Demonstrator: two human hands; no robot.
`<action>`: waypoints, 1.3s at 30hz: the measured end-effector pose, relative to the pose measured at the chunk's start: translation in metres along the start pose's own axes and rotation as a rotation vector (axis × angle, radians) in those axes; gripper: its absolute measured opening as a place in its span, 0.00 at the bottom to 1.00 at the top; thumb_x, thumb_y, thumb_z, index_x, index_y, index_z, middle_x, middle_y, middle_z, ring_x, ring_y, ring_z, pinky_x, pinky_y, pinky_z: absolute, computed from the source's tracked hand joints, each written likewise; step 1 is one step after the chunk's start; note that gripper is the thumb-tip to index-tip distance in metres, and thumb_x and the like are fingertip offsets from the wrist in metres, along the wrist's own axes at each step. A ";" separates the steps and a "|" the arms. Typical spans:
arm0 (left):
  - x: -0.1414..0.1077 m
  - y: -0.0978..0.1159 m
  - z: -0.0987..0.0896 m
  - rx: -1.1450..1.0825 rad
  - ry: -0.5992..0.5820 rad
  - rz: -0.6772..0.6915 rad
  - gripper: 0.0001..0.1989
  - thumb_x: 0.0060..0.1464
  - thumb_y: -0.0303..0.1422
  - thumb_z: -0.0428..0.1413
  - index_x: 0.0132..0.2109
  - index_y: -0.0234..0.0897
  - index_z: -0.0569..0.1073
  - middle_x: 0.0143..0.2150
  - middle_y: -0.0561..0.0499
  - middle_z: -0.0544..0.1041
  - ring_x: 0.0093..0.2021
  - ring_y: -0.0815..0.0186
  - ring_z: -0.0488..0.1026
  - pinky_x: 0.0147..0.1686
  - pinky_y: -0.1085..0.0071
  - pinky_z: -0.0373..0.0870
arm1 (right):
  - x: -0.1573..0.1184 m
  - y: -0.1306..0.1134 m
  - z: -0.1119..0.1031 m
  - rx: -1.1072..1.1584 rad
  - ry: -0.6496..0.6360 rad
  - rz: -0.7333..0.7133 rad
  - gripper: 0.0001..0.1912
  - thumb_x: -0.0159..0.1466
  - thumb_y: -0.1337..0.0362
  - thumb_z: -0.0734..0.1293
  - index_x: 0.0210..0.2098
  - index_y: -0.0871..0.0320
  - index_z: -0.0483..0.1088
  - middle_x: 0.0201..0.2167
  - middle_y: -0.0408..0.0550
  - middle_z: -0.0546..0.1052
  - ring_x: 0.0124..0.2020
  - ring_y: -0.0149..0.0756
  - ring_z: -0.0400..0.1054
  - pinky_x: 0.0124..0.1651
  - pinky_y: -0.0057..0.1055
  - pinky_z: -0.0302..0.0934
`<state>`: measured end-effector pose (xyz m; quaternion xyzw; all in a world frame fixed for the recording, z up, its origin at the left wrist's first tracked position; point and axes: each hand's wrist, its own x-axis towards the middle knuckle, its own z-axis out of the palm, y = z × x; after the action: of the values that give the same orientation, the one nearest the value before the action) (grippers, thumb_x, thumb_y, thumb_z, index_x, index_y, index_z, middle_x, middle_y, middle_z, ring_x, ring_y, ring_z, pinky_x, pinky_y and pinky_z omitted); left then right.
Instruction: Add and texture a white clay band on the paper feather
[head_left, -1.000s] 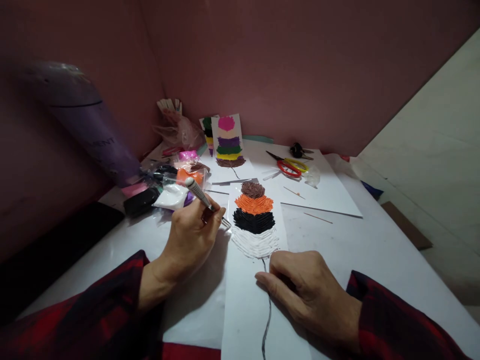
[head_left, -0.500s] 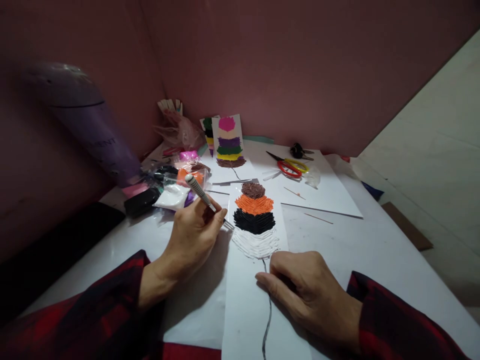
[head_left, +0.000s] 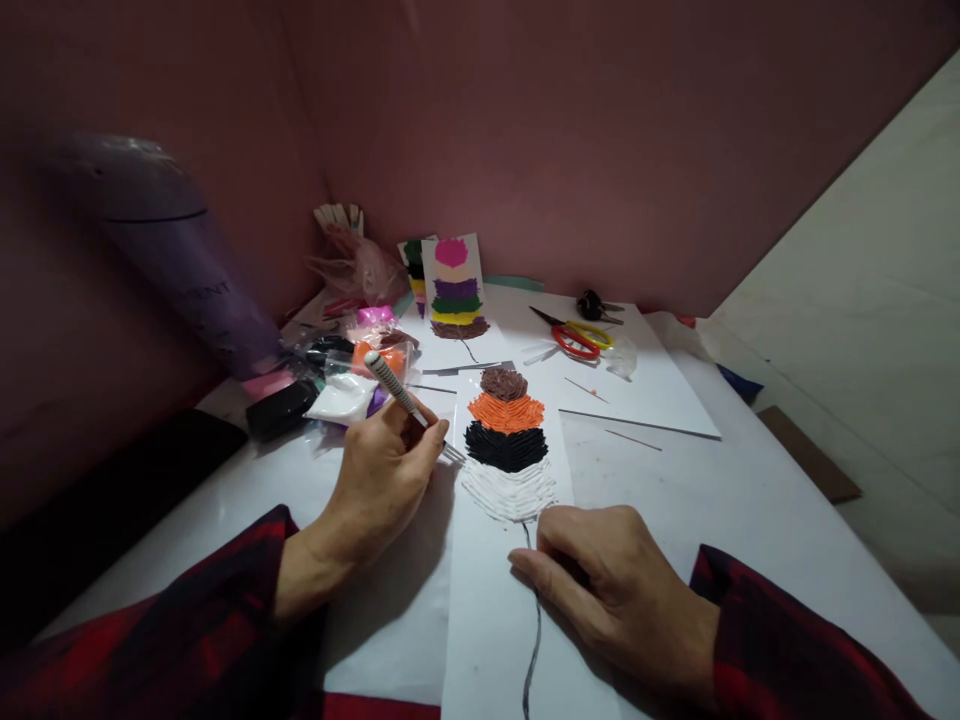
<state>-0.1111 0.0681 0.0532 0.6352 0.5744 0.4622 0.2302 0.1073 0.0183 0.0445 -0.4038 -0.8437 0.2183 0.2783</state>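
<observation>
So the metal fork with a patterned pale handle [head_left: 388, 378] has just edged up to the white ridged clay band's [head_left: 510, 490] left rim (tiny move, tbh). Left fingers [head_left: 426, 448] grip it; right fingers [head_left: 556, 588] curl, seemingly empty, on the long white paper sheet [head_left: 487, 620], toward the worktop's [head_left: 750, 520] front edge.

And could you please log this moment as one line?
left hand: holds fork, tines at edge of white layer | right hand: rests on sheet | scissors: lying beyond

A white table [head_left: 720, 560] bears a decorated card [head_left: 487, 620], bags [head_left: 341, 398] and a stick [head_left: 634, 440].
</observation>
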 end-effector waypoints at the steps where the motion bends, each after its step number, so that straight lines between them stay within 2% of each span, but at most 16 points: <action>1: 0.000 0.000 0.000 0.000 0.008 -0.001 0.07 0.54 0.34 0.56 0.31 0.37 0.69 0.19 0.57 0.69 0.18 0.70 0.66 0.20 0.74 0.61 | 0.000 0.000 0.000 0.003 0.002 0.003 0.18 0.65 0.66 0.64 0.21 0.58 0.58 0.16 0.35 0.59 0.18 0.24 0.50 0.23 0.25 0.43; 5: 0.002 0.001 0.000 0.032 0.028 -0.003 0.06 0.54 0.34 0.56 0.31 0.37 0.69 0.18 0.57 0.69 0.18 0.71 0.66 0.20 0.74 0.61 | 0.000 0.000 0.000 0.006 0.001 0.000 0.18 0.65 0.66 0.64 0.21 0.58 0.57 0.17 0.35 0.59 0.18 0.24 0.50 0.23 0.25 0.43; 12: 0.001 0.004 -0.002 0.000 -0.056 -0.097 0.08 0.54 0.34 0.55 0.29 0.37 0.68 0.15 0.57 0.69 0.15 0.70 0.66 0.19 0.73 0.61 | 0.000 0.000 0.000 0.011 -0.003 0.007 0.18 0.65 0.66 0.64 0.21 0.58 0.57 0.17 0.36 0.59 0.18 0.24 0.51 0.23 0.25 0.43; 17: 0.002 0.003 -0.002 0.010 0.028 -0.064 0.07 0.53 0.35 0.56 0.30 0.38 0.69 0.17 0.57 0.71 0.17 0.69 0.68 0.20 0.73 0.62 | 0.000 0.000 0.000 0.004 -0.003 0.005 0.18 0.65 0.66 0.64 0.21 0.58 0.57 0.17 0.35 0.59 0.18 0.24 0.50 0.23 0.26 0.43; 22: 0.003 0.003 -0.001 0.022 -0.031 -0.081 0.06 0.54 0.34 0.55 0.30 0.38 0.67 0.15 0.58 0.68 0.15 0.69 0.66 0.19 0.73 0.61 | 0.000 0.000 0.000 0.002 0.000 -0.004 0.18 0.65 0.66 0.64 0.21 0.58 0.57 0.17 0.35 0.58 0.18 0.24 0.50 0.23 0.26 0.43; 30: 0.002 0.004 -0.002 0.006 -0.080 -0.112 0.07 0.53 0.35 0.55 0.30 0.38 0.67 0.17 0.57 0.69 0.17 0.69 0.66 0.20 0.73 0.61 | 0.001 0.001 0.001 -0.005 -0.017 0.011 0.18 0.66 0.65 0.64 0.21 0.58 0.58 0.17 0.36 0.60 0.18 0.25 0.51 0.23 0.26 0.44; 36: 0.001 0.005 -0.003 0.024 0.011 -0.039 0.07 0.53 0.35 0.56 0.31 0.37 0.68 0.18 0.57 0.70 0.18 0.70 0.66 0.20 0.73 0.61 | -0.001 0.000 0.000 -0.009 -0.008 0.002 0.17 0.66 0.66 0.64 0.20 0.58 0.59 0.17 0.36 0.60 0.18 0.25 0.51 0.23 0.26 0.44; 39: 0.002 0.004 -0.002 0.018 0.002 -0.043 0.07 0.54 0.34 0.55 0.30 0.38 0.68 0.16 0.58 0.69 0.17 0.70 0.67 0.20 0.74 0.62 | -0.001 0.000 -0.001 -0.003 -0.016 0.008 0.18 0.66 0.66 0.64 0.20 0.58 0.59 0.17 0.36 0.60 0.18 0.25 0.51 0.23 0.26 0.44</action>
<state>-0.1110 0.0685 0.0582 0.6243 0.5924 0.4524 0.2339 0.1084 0.0179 0.0453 -0.4058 -0.8447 0.2211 0.2702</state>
